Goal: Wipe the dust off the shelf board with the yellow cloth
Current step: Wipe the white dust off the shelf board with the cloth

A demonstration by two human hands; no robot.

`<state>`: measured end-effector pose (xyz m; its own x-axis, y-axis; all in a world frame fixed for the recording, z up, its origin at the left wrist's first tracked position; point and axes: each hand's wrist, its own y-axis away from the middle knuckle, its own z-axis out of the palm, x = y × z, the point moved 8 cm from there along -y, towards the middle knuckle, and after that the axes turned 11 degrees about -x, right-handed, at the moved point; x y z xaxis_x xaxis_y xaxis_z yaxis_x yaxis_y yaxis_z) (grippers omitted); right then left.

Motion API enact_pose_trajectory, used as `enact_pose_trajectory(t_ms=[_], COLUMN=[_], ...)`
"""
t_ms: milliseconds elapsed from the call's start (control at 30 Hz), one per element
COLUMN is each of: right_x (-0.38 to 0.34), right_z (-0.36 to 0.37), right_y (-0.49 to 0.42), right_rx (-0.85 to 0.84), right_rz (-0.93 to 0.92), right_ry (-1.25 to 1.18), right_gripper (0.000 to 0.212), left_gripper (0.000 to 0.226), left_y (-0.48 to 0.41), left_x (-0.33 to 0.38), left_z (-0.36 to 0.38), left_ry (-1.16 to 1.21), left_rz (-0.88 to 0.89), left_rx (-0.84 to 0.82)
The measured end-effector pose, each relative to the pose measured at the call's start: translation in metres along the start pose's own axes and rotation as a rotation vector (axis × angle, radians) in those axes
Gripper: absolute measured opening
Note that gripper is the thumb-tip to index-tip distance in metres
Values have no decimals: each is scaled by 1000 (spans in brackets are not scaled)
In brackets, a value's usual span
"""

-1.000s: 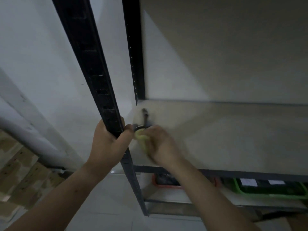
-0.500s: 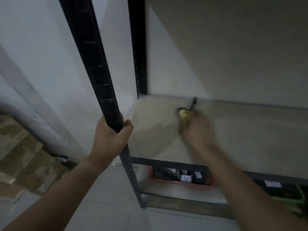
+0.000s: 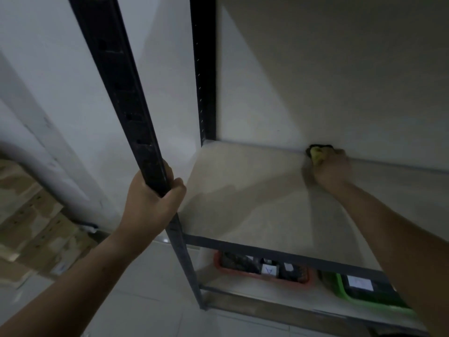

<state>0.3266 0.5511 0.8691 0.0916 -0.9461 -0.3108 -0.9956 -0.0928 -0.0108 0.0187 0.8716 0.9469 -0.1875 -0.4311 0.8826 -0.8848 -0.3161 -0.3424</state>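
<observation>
The right hand (image 3: 334, 170) presses the yellow cloth (image 3: 317, 153) onto the shelf board (image 3: 255, 190) at its back edge, against the wall, fingers closed around it (only a corner shows). The left hand (image 3: 151, 200) is clamped on the black front upright (image 3: 126, 100).

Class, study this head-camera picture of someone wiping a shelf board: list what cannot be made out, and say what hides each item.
- Yellow cloth: mostly covered by the right hand; only a bunched end shows.
- Writing on the labels in the red tray and green tray: too small and blurred.
- Dust on the shelf board: dim light, cannot tell.
- Shelf board's right end: cut off by the frame edge.
- Left hand: its palm is hidden against the black post.
</observation>
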Motion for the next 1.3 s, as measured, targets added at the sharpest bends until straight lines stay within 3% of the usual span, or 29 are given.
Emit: enact_pose_trajectory(t_ms=[100, 200, 300, 333, 400, 433, 500, 567, 667, 700, 767, 800, 833, 933, 1000, 1100, 1167, 1233, 1300], right_x=[-92, -213, -295, -297, -263, -231, -159, -76, 7, 31, 79, 98, 102, 64, 9, -104, -175, -227, -238], right_z=[35, 70, 95, 92, 66, 48, 3, -30, -75, -88, -92, -91, -80, -38, -23, 3, 39, 61, 54], right_y=[17, 87, 171, 179, 167, 154, 137, 126, 127, 128, 131, 134, 134, 145, 159, 196, 215, 234, 239], right_rx=[-43, -204, -811, -883, -732, -565, -214, -20, -2, 46, 4, 61, 95, 24, 17, 10, -175, -500, -693], right_rz=[-161, -472, -635, -605, -495, -452, -428, -350, -414, -437, -172, -49, -26, -16, -27, -231, -367, -501, -532], right_ry=[7, -154, -659, -783, -875, -844, -667, -393, -117, -87, 33, 3, -49, -92, -55, -13, -123, -337, -589], right_gripper=[48, 39, 32, 35, 33, 30, 30, 34, 14, 20, 24, 30, 41, 52, 38, 25, 25, 18, 19], left_gripper=[28, 30, 24, 26, 29, 26, 23, 26, 28, 28, 31, 31, 32, 33, 32, 29, 28, 23, 20], left_y=[0, 0, 1, 1, 2, 2, 3, 3, 4, 4, 4, 4, 4, 4, 3, 3, 4, 5, 6], left_x=[1, 1, 9, 12, 12, 11, 9, 7, 8, 8, 8, 8, 9, 8, 6, 5, 6, 7, 6], left_z=[1, 0, 2, 3, 4, 3, 2, 2, 2, 2, 3, 2, 2, 1, 1, -1, -1, 0, 0], left_ry=[3, 9, -23, -21, -4, 6, 21, 25, 30, 33, 32, 32, 34, 43, 33, 25, 26, 18, 17], left_rz=[20, 16, 51, 56, 40, 29, 12, 6, 4, 1, -3, -6, -5, -2, -9, -18, -13, -11, -33], left_rx=[15, 37, 30, 15, 14, 25, 31, 23, 17, 17, 20, 23, 25, 20, 22, 30, 31, 27, 21])
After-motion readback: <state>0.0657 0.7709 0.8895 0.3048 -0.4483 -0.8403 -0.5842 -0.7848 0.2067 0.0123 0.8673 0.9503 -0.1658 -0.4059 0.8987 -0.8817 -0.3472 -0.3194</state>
